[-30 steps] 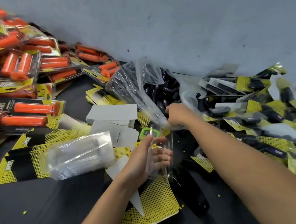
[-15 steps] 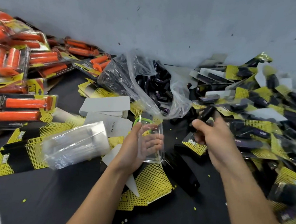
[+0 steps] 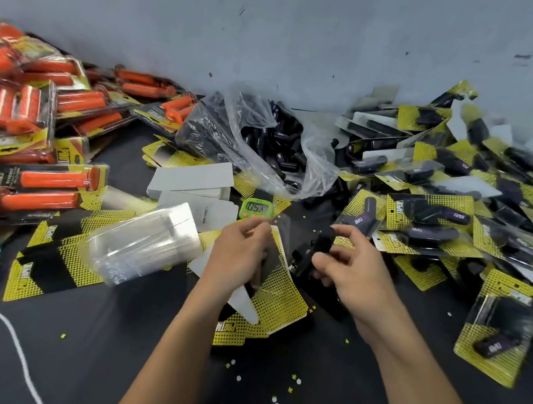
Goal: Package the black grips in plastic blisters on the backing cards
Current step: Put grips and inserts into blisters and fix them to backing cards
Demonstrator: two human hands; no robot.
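Black grip [image 3: 311,252] pinched in right hand [image 3: 353,271], frame centre; long axis diagonal, lower left to upper right. Clear blister [image 3: 278,234] held in left hand [image 3: 239,256], above backing card [image 3: 284,294].

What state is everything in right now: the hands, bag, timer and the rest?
left hand: pinches a clear blister.
right hand: grips a black grip.
plastic bag: mouth open.
timer: on, showing digits.
blister stack: lying on its side.
backing card: lying flat, printed side up.

blister [image 3: 279,231]: edges barely visible | black grip [image 3: 312,252]: blurred, perhaps two | orange packs [image 3: 13,108]: cut by left edge
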